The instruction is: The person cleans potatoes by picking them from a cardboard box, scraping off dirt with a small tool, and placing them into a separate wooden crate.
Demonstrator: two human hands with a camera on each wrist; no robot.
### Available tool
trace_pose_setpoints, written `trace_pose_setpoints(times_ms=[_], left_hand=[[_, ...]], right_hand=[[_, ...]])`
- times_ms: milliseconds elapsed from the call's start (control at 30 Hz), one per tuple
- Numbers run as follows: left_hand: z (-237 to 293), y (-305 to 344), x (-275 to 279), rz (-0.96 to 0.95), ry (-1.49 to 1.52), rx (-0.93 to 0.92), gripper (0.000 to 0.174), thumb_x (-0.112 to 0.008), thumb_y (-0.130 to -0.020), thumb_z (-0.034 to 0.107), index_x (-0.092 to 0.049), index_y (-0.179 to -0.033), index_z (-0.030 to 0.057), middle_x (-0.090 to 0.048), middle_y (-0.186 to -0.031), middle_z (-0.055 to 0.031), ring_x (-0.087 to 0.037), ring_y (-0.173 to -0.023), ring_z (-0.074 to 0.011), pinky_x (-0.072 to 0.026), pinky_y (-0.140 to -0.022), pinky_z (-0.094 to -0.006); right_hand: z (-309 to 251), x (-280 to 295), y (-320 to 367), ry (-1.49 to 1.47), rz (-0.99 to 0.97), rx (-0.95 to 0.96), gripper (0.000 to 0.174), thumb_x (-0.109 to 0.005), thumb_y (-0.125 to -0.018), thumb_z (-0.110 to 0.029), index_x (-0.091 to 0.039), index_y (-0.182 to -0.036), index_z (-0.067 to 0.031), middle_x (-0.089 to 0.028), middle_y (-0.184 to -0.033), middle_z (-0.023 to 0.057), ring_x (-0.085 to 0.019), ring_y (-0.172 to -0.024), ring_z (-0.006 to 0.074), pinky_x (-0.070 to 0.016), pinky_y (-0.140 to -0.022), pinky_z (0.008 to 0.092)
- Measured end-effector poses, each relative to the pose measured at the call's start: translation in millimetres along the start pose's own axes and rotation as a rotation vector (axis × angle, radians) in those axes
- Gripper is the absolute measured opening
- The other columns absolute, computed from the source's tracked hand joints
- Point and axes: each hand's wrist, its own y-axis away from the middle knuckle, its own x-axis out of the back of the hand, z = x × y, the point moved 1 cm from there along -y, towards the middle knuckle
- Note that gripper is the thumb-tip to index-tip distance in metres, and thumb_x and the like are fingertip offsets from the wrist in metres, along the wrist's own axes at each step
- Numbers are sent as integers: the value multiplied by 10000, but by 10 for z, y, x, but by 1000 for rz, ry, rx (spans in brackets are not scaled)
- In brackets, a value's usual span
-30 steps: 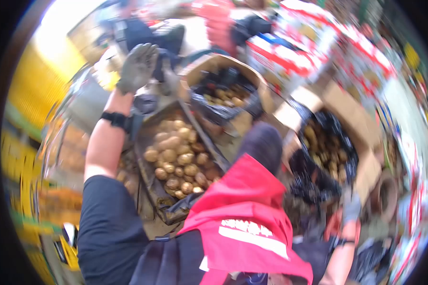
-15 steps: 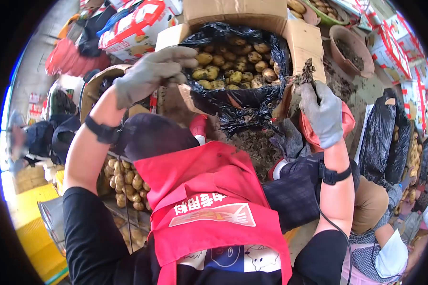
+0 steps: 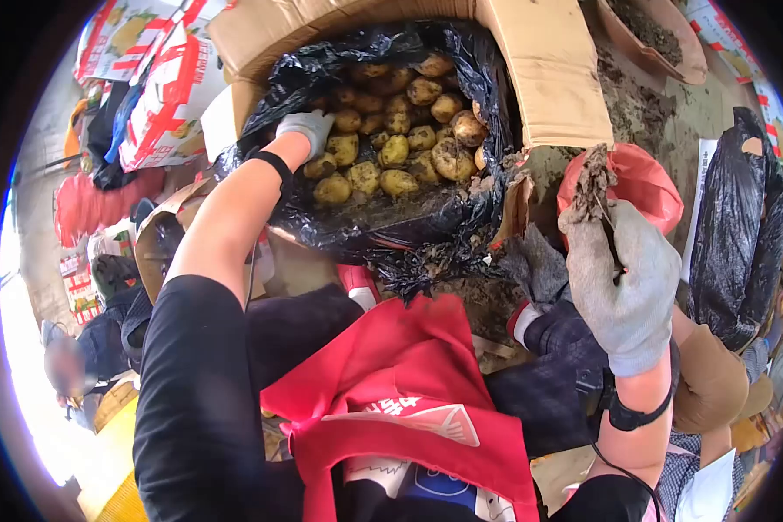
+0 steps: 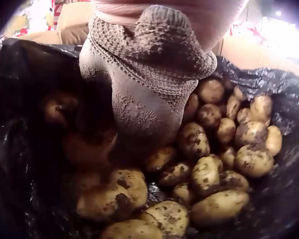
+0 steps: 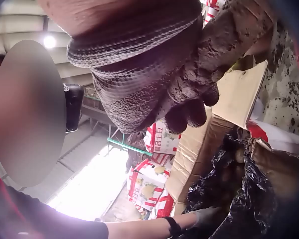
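Observation:
My left hand (image 3: 309, 130), in a grey glove, reaches into a cardboard box lined with a black plastic bag (image 3: 365, 228). It lies against the potatoes (image 3: 395, 152) at the left side, which are yellow-brown and spotted with soil. In the left wrist view the gloved left hand (image 4: 144, 99) points down over potatoes (image 4: 219, 206), its fingertips hidden. My right hand (image 3: 622, 278), also gloved, is raised right of the box and pinches a slim mud-caked tool (image 3: 593, 184); mud hides its kind. The right wrist view shows the right hand (image 5: 144, 89) with fingers curled and muddy.
A red plastic bag (image 3: 644, 187) lies behind the right hand. Cardboard flaps (image 3: 548, 78) stand up around the box. A tub of soil (image 3: 661, 39) is at the back right, a black bag (image 3: 726, 235) at the far right. Printed cartons (image 3: 170, 96) are stacked left.
The view has swung from other potato containers to this box. My left hand has gone from above its left edge down in among the potatoes. The right hand still holds the muddy tool.

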Motion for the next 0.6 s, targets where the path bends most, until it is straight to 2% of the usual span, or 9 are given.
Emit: trace_pose_setpoints(times_ms=[67,133,167,233,267,367,467,533,600], left_hand=[[20,-197,-117,-6,-30,-10,559,-620,-950,136,-496,-1494,101,-536,-1501,-196,-619,-1307,-382,-553,-1021,-465],[60,-332,-230,52,-29,71,436,-588,-964,76,-580,-1400,94,-595,-1445,-186,-654,-1259,-377,-576,-979,-463],[35,-369,-271,40,-24,69,436,-588,-964,76,-580,-1400,94,-595,-1445,-186,-654,-1259,-377,-576,-979,-463],[-59,-394,-285,9,-107,30,339,-565,-981,52,-644,-1308,94,-674,-1339,-176,-680,-1221,-367,-589,-954,-458],[-59,-341,-332,94,-142,2,297,-570,-990,72,-671,-1267,109,-725,-1257,-149,-709,-1176,-341,-597,-928,-444],[5,-259,-299,2,-267,-59,283,-564,-997,69,-667,-1254,125,-745,-1224,-118,-731,-1134,-315,-602,-905,-432],[-57,-245,-165,4,-161,-48,361,-615,-968,149,-614,-1326,105,-741,-1235,-149,-724,-1134,-346,-590,-929,-432],[-59,-124,-16,4,-109,-42,423,-641,-953,189,-588,-1363,96,-739,-1241,-164,-721,-1135,-361,-583,-941,-431],[-68,149,193,56,155,17,567,-711,-925,290,-540,-1412,54,-713,-1258,-230,-705,-1164,-373,-568,-949,-430]], right_hand=[[68,-97,-50,90,53,117,124,-788,-845,-110,-697,-901,-48,-673,-759,118,-630,-645,353,-481,-586,442],[65,-117,-82,67,-3,66,140,-798,-836,-111,-702,-916,-47,-679,-767,118,-630,-647,354,-488,-593,438],[67,-120,-98,50,-44,26,159,-807,-826,-111,-708,-931,-45,-685,-774,117,-630,-649,355,-496,-600,434],[97,-146,-114,70,-42,48,164,-810,-821,-110,-707,-931,-45,-686,-778,120,-630,-651,357,-497,-603,436],[109,-153,-118,93,-31,73,169,-813,-816,-110,-706,-930,-45,-686,-781,122,-629,-654,359,-497,-606,439],[132,-188,-111,115,38,148,154,-800,-827,-118,-701,-922,-47,-676,-775,122,-626,-655,360,-487,-603,452],[76,-139,-118,47,-43,109,148,-791,-842,-152,-688,-891,-58,-664,-770,124,-622,-665,369,-477,-606,463],[60,-142,-83,57,-26,127,150,-784,-855,-167,-680,-878,-62,-652,-750,126,-618,-654,371,-472,-593,463],[13,-133,-64,58,-1,154,156,-778,-868,-181,-672,-865,-67,-640,-730,127,-613,-642,373,-466,-581,462]])
